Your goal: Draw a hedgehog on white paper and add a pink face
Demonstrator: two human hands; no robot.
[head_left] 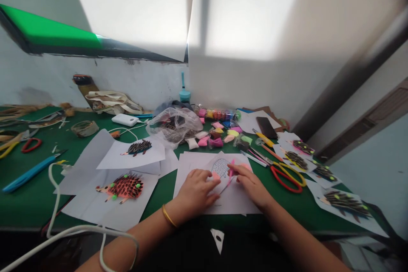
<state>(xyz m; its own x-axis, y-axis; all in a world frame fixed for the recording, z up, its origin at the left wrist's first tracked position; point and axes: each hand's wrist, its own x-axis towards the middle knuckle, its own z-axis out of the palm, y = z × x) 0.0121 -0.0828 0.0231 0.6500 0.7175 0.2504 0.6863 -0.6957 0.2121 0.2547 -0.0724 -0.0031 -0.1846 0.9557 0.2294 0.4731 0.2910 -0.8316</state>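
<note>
A white sheet of paper (188,170) lies in front of me with a blue-dotted hedgehog drawing (219,166) on it. Salmon-pink clay (216,175) covers part of the drawing near its left lower edge. My left hand (198,189) rests on the paper, fingers apart, its fingertips beside this clay. In the fingers of my right hand (250,182) is a slim pink stick-like tool (232,167), held over the drawing's right side. More salmon-pink clay (245,166) shows behind the right hand, and a thin grey stroke or strip lies between the hands.
Finished hedgehog pictures lie left (126,187) and right (346,204). Red-and-yellow scissors (288,176) are close on the right. Behind the paper are several clay packets (215,141) and a plastic bag (175,125). A white cable (73,230) loops at front left; a phone (266,127) lies back right.
</note>
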